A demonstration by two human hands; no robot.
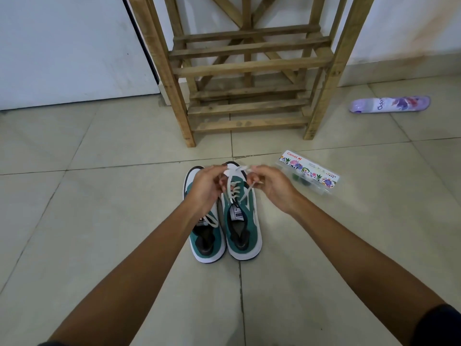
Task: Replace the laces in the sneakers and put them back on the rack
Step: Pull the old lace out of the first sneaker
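One wood rack (249, 68) stands far, by the wall. Two green shoes (243, 231) sit side by side on the tile floor (99, 196), near it. Left hand (208, 187) and right hand (272, 186) each pinch the white lace (235, 182) of the right shoe. One box (309, 173) and one can (389, 104) lie right.

sneakers: 2, one under the left hand (208, 187), one (243, 221) between both hands | white lace (234, 188): 1, pinched by left and right hand (270, 187) | wooden rack (247, 68): 1, beyond hands | plastic box (309, 172): 1, right of right hand | spray can (389, 104): 1, far right
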